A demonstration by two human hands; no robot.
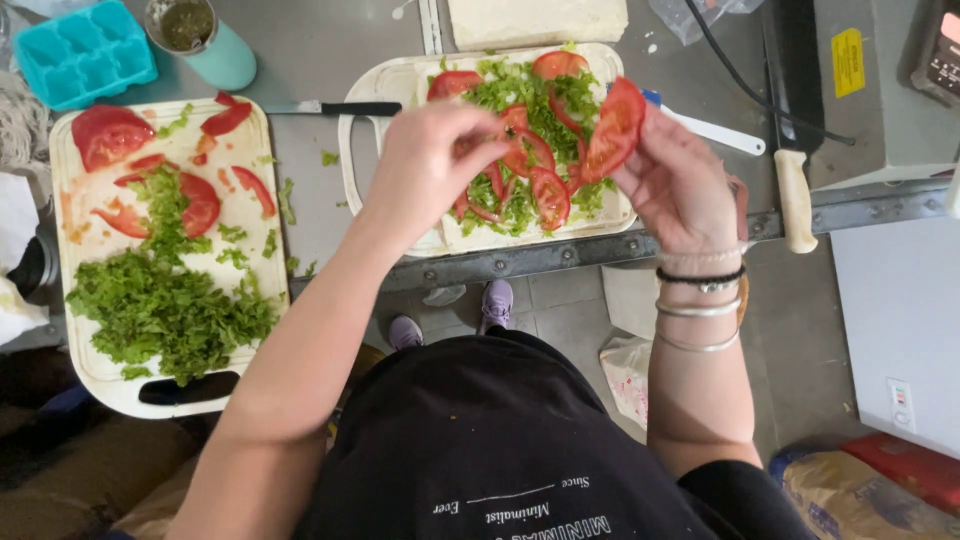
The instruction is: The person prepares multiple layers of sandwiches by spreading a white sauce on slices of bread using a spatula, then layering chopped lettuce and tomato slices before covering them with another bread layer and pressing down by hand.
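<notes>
Nearest the camera: black apron, two shoes on the tiled floor below the counter edge.

At the counter edge: left hand [430, 160], fingers curled and pinched together over the near side of the flatbread [455, 235]; whether a small tomato piece is pinched cannot be told. Right hand [675, 180], fingers closed on a stack of tomato slices [612, 128], raised just above the right end of the flatbread. Bracelets and a hair tie on the right wrist.

Beneath both hands: white cutting board [360, 150] carrying the flatbread. Already on it: a layer of shredded lettuce [520, 90], several tomato rounds laid over the middle and far edge. Judged state: lettuce layer done, tomato layer partly done; slices in the right hand not yet placed; flatbread open, not rolled.

To the left: second cutting board [100, 375], holding a heap of chopped lettuce [160, 305] at the near end, a tomato half [105, 135] and loose slices at the far end. Ample stock left.

Between the boards, farther back: black-handled knife [340, 108]. White-handled knife [795, 190] on the right.

Farthest: teal tray [85, 50] with small compartments, apparently empty; teal cup [205, 40] with dark greenish contents; spare flatbread [535, 20].
</notes>
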